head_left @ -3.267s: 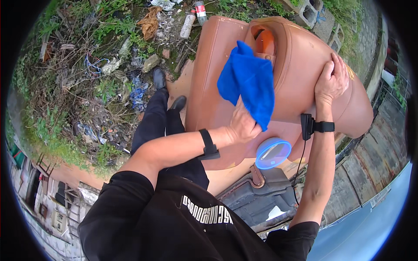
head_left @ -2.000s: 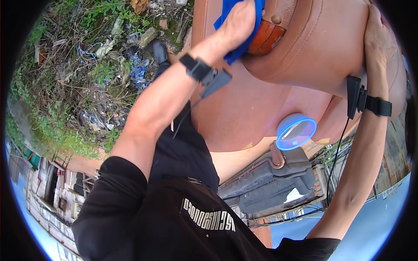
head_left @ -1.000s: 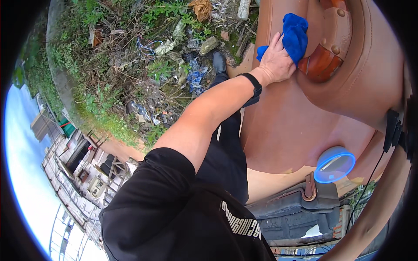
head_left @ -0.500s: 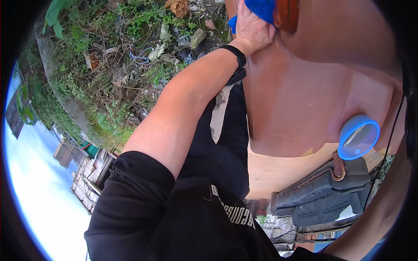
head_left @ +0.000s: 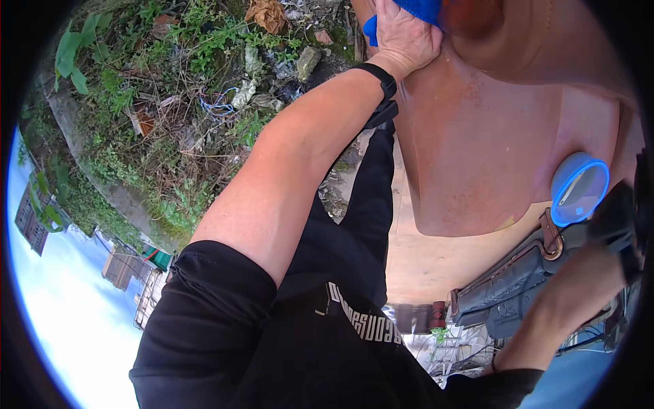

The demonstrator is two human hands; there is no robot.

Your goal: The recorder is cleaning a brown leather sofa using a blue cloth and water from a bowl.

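Note:
My left hand (head_left: 409, 42) is at the top of the view, pressing a blue cloth (head_left: 419, 8) against a brown leather-like seat (head_left: 477, 150). Its fingers close over the cloth, and a black band circles the wrist. My right forearm (head_left: 552, 303) comes in from the lower right. My right hand (head_left: 610, 215) is a dark, motion-smeared shape near the right rim, so its fingers and anything in them cannot be made out. Close by it, a clear tub (head_left: 572, 178) with a bright blue rim rests against the brown surface; a pale, slim object lies inside.
Weedy ground (head_left: 170, 123) with stones, dry leaves and litter lies to the left, bordered by a concrete kerb (head_left: 75, 136). Pale paving (head_left: 436, 262) runs below the seat. A dark padded piece (head_left: 507, 300) with a brown curved trim stands at lower right.
My right forearm has swung further into view at the right, its hand now beside the tub. My left hand still holds the cloth on the brown seat; the whole view has shifted slightly.

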